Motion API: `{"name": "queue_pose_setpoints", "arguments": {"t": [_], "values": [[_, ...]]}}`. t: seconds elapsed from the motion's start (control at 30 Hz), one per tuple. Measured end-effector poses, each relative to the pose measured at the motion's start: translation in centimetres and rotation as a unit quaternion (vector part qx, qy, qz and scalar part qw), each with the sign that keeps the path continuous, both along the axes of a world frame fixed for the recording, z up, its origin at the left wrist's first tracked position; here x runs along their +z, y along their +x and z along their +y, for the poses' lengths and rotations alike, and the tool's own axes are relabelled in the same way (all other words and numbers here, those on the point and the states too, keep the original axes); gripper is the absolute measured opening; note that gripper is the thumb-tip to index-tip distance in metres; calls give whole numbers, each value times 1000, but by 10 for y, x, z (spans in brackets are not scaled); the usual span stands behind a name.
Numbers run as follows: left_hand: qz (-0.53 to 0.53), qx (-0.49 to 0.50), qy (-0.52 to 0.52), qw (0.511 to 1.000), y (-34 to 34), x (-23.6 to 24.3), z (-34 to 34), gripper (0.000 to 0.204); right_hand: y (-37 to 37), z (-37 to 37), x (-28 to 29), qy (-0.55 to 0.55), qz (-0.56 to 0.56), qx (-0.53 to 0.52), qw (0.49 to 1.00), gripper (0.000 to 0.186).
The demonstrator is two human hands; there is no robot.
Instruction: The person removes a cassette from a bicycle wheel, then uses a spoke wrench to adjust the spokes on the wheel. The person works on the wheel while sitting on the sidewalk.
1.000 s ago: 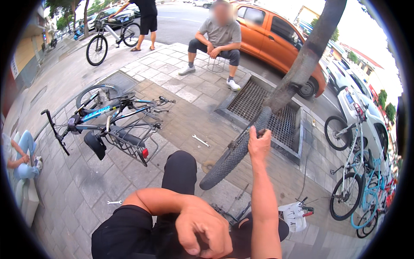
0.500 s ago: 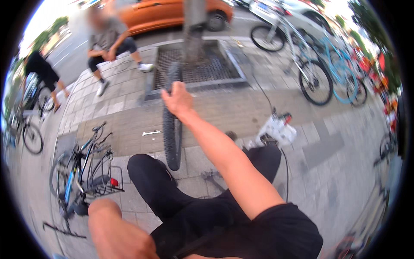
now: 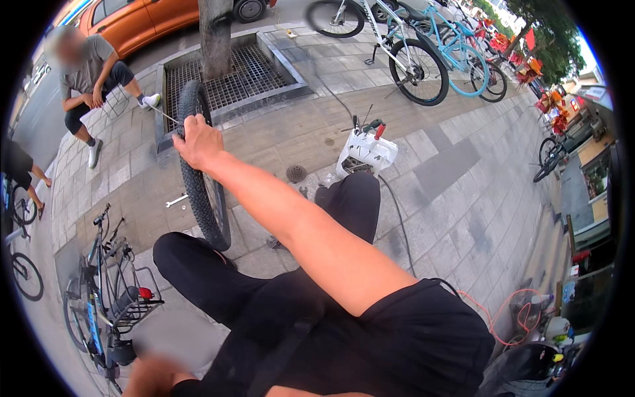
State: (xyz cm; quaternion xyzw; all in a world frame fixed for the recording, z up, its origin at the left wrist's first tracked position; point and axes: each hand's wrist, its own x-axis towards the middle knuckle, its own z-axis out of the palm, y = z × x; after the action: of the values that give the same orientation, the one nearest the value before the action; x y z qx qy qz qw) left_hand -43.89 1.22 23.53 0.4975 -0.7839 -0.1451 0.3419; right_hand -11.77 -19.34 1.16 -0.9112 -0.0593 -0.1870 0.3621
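Note:
My right hand (image 3: 198, 140) grips the top part of an upright bicycle wheel with a knobbly black tyre (image 3: 202, 205), left of centre. My left hand (image 3: 155, 376) is low at the bottom left, blurred, its fingers hidden. A wrench (image 3: 176, 200) lies on the paving just left of the wheel. Right of the wheel, a sprocket cluster (image 3: 296, 173) rests on the ground near my bent knee, and a white container of tools (image 3: 364, 153) stands beyond it.
A bicycle (image 3: 92, 298) lies at lower left. A seated person (image 3: 86, 79) is by the tree grate (image 3: 278, 79); another person's legs (image 3: 26, 172) show far left. Parked bicycles (image 3: 417, 69) and an orange car (image 3: 139, 26) line the back. An orange hose (image 3: 496, 327) curls at right.
My head has turned rightward, bringing more pavement and shopfront into view. My right hand still grips the tyre, now farther left in view; my left hand has moved down toward the lower left.

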Motion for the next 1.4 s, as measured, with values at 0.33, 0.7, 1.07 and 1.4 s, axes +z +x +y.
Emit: {"name": "queue_pose_setpoints", "arguments": {"t": [0.33,0.7,1.07,1.4], "values": [[153,-174,-199,952,59,-66,-60,21,-27,-19,-20,52,-42,25,997,42],[139,-144,-240,950,71,-69,-58,24,-16,-4,-26,60,-25,3,998,40],[178,813,-42,553,199,-251,-25,117,-18,11,-8,327,135,184,917,49],[192,871,6,453,284,-246,-39,52,-95,-120,-204,366,318,39,874,35]]}}
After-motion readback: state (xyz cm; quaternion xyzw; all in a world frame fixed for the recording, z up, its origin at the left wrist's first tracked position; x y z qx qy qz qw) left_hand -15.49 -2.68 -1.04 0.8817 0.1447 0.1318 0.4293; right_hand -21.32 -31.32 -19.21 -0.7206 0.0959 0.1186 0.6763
